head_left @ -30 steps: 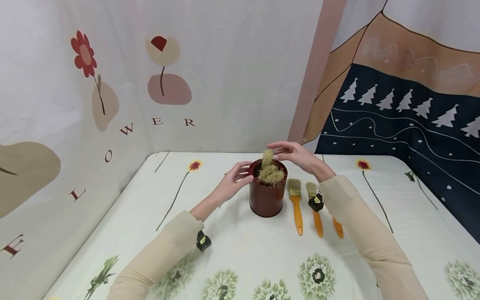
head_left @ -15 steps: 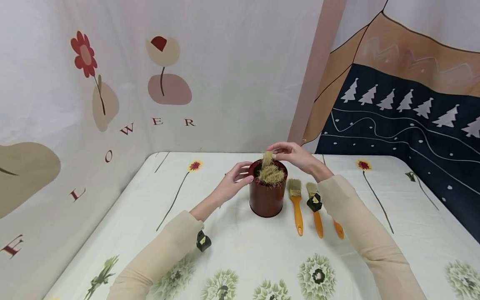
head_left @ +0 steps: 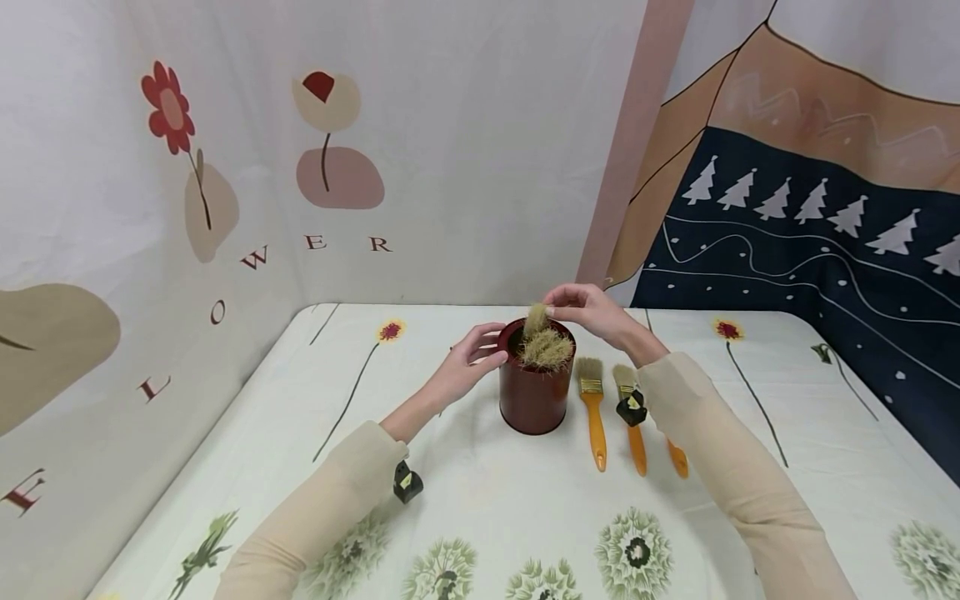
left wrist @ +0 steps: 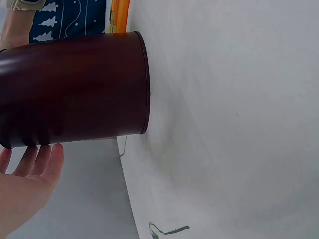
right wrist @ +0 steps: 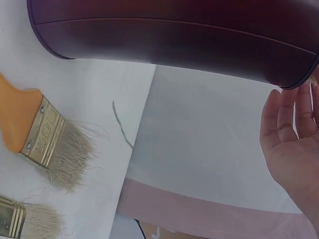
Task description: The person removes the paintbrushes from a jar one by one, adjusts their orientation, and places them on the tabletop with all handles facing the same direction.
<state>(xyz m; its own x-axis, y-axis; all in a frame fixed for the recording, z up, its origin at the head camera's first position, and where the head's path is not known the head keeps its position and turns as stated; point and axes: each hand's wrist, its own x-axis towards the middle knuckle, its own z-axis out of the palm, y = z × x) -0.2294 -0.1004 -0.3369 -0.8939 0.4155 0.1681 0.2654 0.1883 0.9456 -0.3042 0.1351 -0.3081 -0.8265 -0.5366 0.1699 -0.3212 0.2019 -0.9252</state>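
Observation:
A dark red cylindrical pot stands upright on the tablecloth in the head view. From its top rises an upright tan fibrous tuft, beside a bushy, straw-like clump. My left hand rests against the pot's left side with fingers fairly straight; the left wrist view shows their tips touching the wall. At the upper right of the pot, my right hand has thumb and fingertips at the tuft's top edge and appears to pinch it. The contact is hidden in the right wrist view.
Right of the pot lie a paintbrush with an orange handle and a second paintbrush. A third orange handle shows beneath the right forearm. Printed cloth walls stand behind the table.
My right hand has shifted slightly right and its fingers have drawn in at the tuft. The straw-like clump has moved slightly right. My left hand and the paintbrushes have stayed put.

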